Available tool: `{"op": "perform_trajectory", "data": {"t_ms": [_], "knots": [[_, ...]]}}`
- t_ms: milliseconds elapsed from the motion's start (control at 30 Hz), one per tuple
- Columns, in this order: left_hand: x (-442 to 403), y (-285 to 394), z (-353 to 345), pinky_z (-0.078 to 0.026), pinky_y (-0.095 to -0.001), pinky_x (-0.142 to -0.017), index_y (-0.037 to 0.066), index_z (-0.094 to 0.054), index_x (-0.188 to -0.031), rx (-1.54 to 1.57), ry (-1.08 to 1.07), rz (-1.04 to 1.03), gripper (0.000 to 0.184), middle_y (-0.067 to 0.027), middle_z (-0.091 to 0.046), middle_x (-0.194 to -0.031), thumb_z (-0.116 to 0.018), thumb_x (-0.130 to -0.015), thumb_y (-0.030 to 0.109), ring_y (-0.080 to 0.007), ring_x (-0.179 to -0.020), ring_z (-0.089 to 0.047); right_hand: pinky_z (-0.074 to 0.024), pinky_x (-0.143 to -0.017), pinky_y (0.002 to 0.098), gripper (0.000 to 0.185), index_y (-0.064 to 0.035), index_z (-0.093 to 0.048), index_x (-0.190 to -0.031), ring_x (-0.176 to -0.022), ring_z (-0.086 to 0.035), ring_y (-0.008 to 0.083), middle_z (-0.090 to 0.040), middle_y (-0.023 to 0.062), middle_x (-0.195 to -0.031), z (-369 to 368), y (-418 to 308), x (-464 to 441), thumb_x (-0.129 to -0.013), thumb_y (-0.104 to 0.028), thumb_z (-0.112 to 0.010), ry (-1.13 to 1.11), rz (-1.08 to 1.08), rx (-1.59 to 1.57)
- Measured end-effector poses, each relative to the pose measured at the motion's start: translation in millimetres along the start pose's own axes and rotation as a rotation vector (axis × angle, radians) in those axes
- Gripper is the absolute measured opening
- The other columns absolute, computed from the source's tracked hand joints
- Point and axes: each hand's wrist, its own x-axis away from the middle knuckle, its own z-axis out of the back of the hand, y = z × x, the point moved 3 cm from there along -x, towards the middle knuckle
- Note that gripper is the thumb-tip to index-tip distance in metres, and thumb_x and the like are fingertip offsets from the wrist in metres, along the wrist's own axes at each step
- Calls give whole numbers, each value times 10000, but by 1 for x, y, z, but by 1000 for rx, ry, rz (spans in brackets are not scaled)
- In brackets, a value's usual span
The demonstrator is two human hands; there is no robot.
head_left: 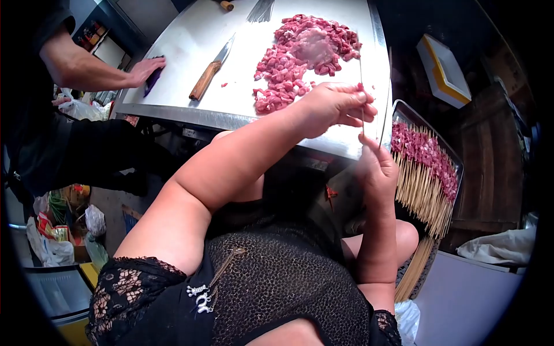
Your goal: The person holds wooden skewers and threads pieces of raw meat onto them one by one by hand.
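My left hand (337, 106) is closed in a pinch near the table's right front corner, with a small bit of red meat (360, 86) showing at its fingertips. Just below it, my right hand (379, 168), partly blurred, grips a thin bamboo skewer (363, 122) that runs up past the left fingers. Beyond my left hand lies a heap of cut raw meat (283, 75), with a paler lump (317, 46) on top. To the right, a metal tray (460, 173) holds many skewers threaded with meat (424, 147), their bare sticks pointing toward me.
On the white table (173, 63) rest a wooden-handled knife (206, 78) and a bunch of thin metal skewers (261, 10). Another person's hand (145, 72) presses a purple cloth (153, 82) at the left. Bare bamboo sticks (416, 268) lie below the tray; a white-and-yellow box (443, 72) stands right.
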Motion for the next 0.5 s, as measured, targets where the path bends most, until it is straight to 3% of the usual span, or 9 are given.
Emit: {"op": "perform_trajectory", "data": {"t_ms": [133,200,267,333,367,400,500], "knots": [[-2,-18,-1,-491,-313,-824,-25,-570,-1096,-117,-32,47,299,-113,-631,-993,-547,-904,203,-187,-926,-613,-255,-448,145,231,-15,-593,-1115,-501,-344,-1,-436,-81,-623,5,-6,-4,-918,-101,-510,5,44,57],[5,10,-1,-485,-297,-821,1,-595,-1112,-570,11,54,303,-101,-638,-1001,-582,-878,193,-156,-914,-608,-252,-449,144,226,7,-591,-1093,-501,-343,-2,-430,-76,-615,11,-6,-6,-923,-113,-504,-14,73,106],[0,32,35,-475,-275,-818,20,-624,-1094,-899,111,-280,285,-87,-655,-984,-614,-837,143,-130,-900,-605,-249,-449,141,225,16,-582,-1091,-504,-342,-6,-434,-74,-623,14,-6,-7,-925,-114,-501,-17,105,57],[12,71,60,-496,-250,-767,22,-634,-1080,-1059,300,-208,265,-78,-662,-949,-606,-837,124,-109,-846,-613,-249,-449,137,224,21,-575,-1089,-505,-347,-7,-454,-67,-638,17,-7,-7,-926,-114,-500,-1,149,88],[21,84,72,-494,-245,-629,71,-668,-1032,-1179,387,-198,276,-64,-676,-868,-659,-791,205,-109,-666,-602,-255,-453,135,221,22,-575,-1085,-512,-354,-6,-464,-63,-644,19,-5,-7,-926,-112,-500,-4,156,92],[13,87,103,-494,-242,-642,79,-683,-1002,-1200,397,-181,263,-58,-679,-847,-666,-784,225,-103,-676,-605,-260,-458,134,218,23,-575,-1082,-519,-362,-6,-474,-59,-651,19,-4,-7,-925,-111,-501,-5,165,96],[21,89,86,-489,-242,-661,37,-681,-952,-1437,342,-54,200,-47,-670,-798,-659,-790,154,-89,-728,-606,-289,-480,140,209,19,-582,-1074,-542,-388,3,-484,-51,-655,18,-3,-6,-922,-102,-502,-39,188,104]]}}
